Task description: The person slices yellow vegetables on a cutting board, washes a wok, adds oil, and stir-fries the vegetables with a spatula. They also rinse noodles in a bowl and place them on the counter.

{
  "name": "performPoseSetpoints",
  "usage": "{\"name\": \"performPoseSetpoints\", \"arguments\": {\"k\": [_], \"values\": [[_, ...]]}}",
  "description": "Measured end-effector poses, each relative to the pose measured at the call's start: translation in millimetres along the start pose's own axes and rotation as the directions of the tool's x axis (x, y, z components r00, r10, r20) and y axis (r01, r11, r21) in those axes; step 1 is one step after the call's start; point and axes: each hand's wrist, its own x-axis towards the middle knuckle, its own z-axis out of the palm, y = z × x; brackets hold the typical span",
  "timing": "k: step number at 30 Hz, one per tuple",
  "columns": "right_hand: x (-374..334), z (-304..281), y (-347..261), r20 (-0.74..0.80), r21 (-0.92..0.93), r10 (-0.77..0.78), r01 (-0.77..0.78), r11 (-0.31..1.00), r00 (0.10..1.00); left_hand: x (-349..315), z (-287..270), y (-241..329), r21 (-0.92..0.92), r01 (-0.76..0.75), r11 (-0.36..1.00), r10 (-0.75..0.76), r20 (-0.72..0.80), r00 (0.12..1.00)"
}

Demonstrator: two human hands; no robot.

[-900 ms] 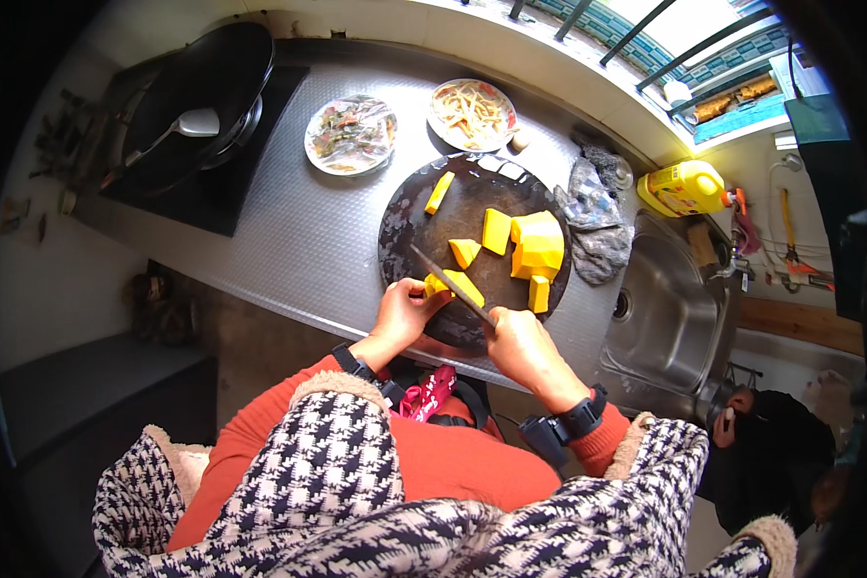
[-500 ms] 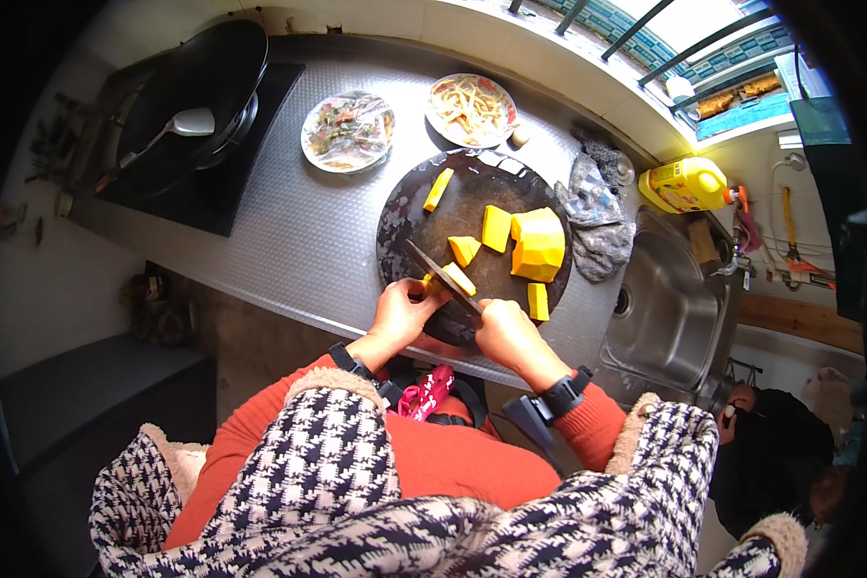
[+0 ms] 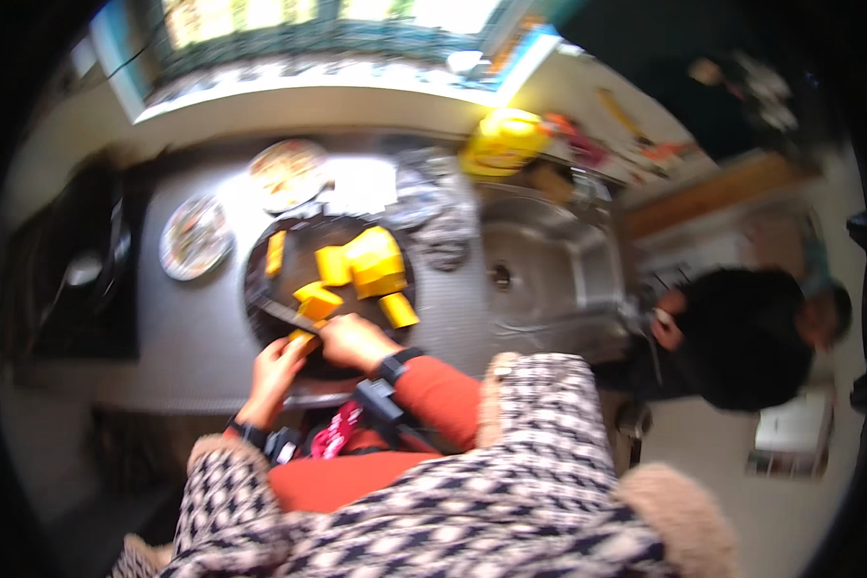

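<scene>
Holds a knife in the right hand, with fingers clenched around the handle end and blade slanting away to the left over a round dark chopping board. Grasps a yellow piece in the fingers of the left hand, at the near side of the board and close beside the blade; cannot tell, owing to blur, how deep into it. Seen elsewhere on the board: a small wedge just past the blade, a flat slab next to a large block, a strip at near right, a stick at far left. Noted on the bench, beyond and left of the board: two plates of food. Noted to the right: crumpled grey cloth, then a metal sink. Seen well apart at far right: another person in dark clothing.
</scene>
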Motion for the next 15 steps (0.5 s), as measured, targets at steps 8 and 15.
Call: {"name": "performPoseSetpoints", "arguments": {"k": [8, 15], "values": [[-30.6, -21.2, 6.0, 0.110, 0.111, 0.192, -0.204, 0.973, 0.975, 6.0, 16.9, -8.1, -0.117, 0.021, 0.993, -0.017, 0.041, 0.999], [-36.5, -17.9, 7.0, 0.076, 0.146, 0.186, -0.195, 0.970, 0.980, 1.2, 15.4, -10.3, -0.105, 0.047, 0.993, -0.042, 0.051, 0.998]]}}
